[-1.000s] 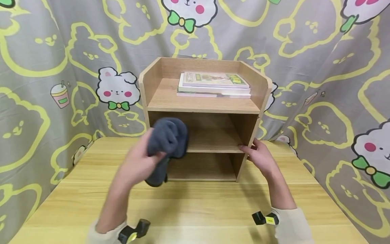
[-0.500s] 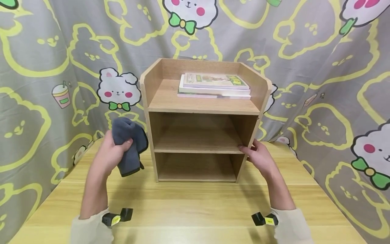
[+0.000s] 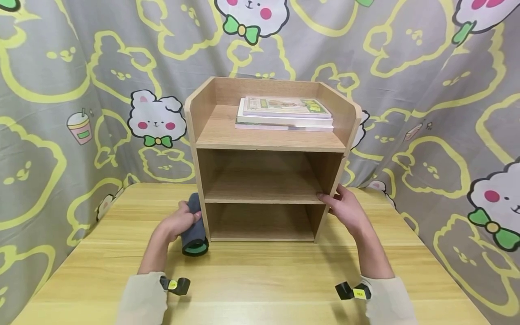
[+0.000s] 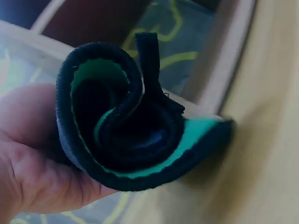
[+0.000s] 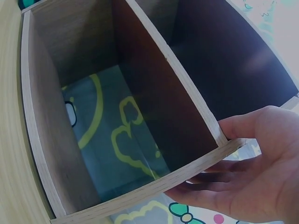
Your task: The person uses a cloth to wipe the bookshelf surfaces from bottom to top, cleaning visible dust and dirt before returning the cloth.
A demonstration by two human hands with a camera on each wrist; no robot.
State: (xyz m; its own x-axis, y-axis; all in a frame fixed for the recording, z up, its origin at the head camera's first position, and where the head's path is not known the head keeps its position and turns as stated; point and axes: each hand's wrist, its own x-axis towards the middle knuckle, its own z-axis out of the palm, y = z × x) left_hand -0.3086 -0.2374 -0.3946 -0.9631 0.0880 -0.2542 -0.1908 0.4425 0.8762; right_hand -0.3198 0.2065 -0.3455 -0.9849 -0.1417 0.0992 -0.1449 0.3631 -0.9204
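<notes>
A small wooden shelf unit (image 3: 260, 146) with an open top and two compartments below stands on the table. My left hand (image 3: 177, 222) grips a rolled dark grey cloth (image 3: 192, 235) at the outer face of the unit's left side panel. In the left wrist view the cloth (image 4: 67, 126) is curled into loose folds, showing a green inner face and a black edge with a short strap. My right hand (image 3: 347, 208) holds the right side panel. There, in the right wrist view, the thumb (image 5: 240, 125) lies at the middle shelf's front end, with the fingers (image 5: 205, 193) behind the panel.
Several books (image 3: 286, 115) lie stacked on the unit's top. The light wooden table (image 3: 260, 280) extends in front and to both sides. A grey patterned curtain (image 3: 317, 49) hangs behind and around it.
My left hand has carried the cloth from in front of the compartments out to the left, then down beside the left panel. My right hand stays on the right panel.
</notes>
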